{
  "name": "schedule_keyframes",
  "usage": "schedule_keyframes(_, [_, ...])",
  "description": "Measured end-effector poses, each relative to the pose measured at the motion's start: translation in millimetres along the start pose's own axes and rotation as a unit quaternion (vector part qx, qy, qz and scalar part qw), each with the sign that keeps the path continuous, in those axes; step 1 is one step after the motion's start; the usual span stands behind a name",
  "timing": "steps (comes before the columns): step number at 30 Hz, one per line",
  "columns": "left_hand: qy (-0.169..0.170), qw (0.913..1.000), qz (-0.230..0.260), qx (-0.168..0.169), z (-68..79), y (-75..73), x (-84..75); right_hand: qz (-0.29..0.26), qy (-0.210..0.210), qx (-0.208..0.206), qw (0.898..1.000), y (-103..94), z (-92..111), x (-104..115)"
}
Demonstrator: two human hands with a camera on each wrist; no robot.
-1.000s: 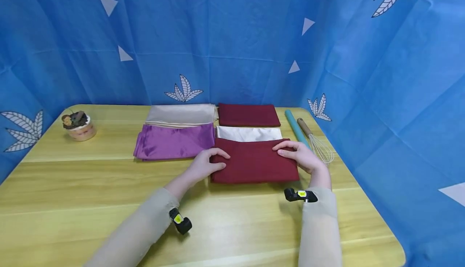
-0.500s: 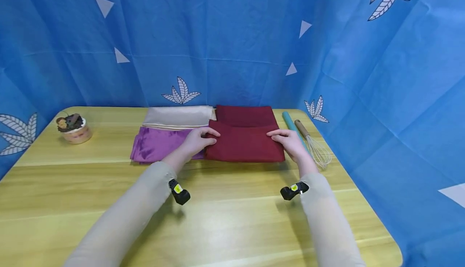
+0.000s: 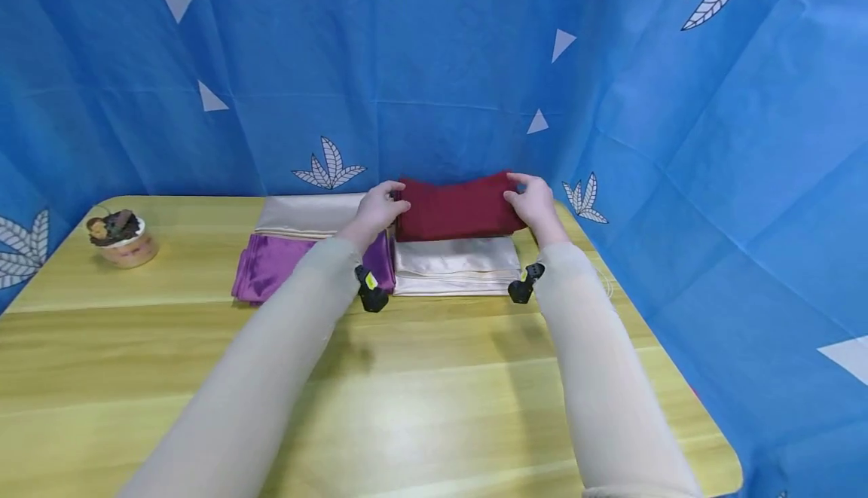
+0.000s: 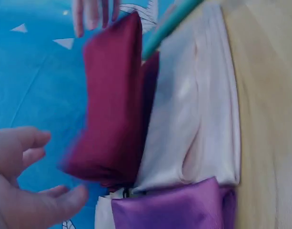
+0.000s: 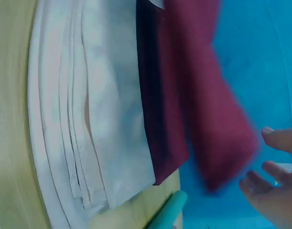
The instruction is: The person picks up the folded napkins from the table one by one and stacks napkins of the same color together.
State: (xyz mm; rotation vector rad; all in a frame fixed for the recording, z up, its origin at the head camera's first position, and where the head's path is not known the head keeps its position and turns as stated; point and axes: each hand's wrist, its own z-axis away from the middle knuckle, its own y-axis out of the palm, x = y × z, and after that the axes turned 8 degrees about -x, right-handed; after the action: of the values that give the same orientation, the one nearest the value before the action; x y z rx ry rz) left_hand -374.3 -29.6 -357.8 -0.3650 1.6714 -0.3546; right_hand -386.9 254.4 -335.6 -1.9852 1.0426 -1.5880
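A folded dark red cloth [image 3: 461,208] is at the back of the table, blurred in both wrist views and standing off a second dark red cloth [image 5: 153,95] under it. My left hand [image 3: 381,208] is at its left end; the left wrist view shows the fingers [image 4: 29,138] spread from the thumb, with a gap to the cloth. At the other end is my right hand [image 3: 534,200], its fingers [image 5: 279,138] parted and apart from the cloth's corner. Folded white satin cloth [image 3: 456,264] lies in front, with purple cloth [image 3: 271,261] to its left.
Silvery-white folded cloth [image 3: 308,214] lies behind the purple one. A teal rod [image 5: 169,210] is by the right end of the stack, and the whisk beyond is mostly hidden by my right arm. Far left stands a small decorated cup [image 3: 125,240]. A blue curtain [image 3: 441,53] hangs behind the table.
Both hands carried the red cloth away from me, over the white cloth to the back, uncovering the white cloth. Now the fingers have come off its ends.
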Motion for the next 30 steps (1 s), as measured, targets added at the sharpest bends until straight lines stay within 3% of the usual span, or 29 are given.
schedule_keyframes(2, [0.024,0.9982,-0.055,-0.003,2.2,0.6,1.8,0.023,-0.006,0.031,0.999,1.7,1,0])
schedule_keyframes(4, [0.051,0.9958,-0.075,-0.009,8.8,3.1,8.1,0.029,-0.013,0.066,0.997,3.8,9,-7])
schedule_keyframes(8, [0.083,0.9954,-0.047,-0.004,28.5,6.7,18.7,0.026,-0.022,0.11,0.993,5.4,33,-26])
schedule_keyframes(15, [0.072,0.9969,-0.031,0.014,53.0,12.6,25.5,0.004,0.012,0.121,0.993,8.9,62,-46])
schedule_keyframes(21, [0.055,0.998,-0.024,0.021,61.6,18.9,28.7,0.021,0.035,0.101,0.994,22.8,67,-51])
schedule_keyframes(30, [0.041,0.9987,-0.025,0.019,69.7,29.6,35.2,0.052,0.057,0.102,0.992,37.1,70,-66])
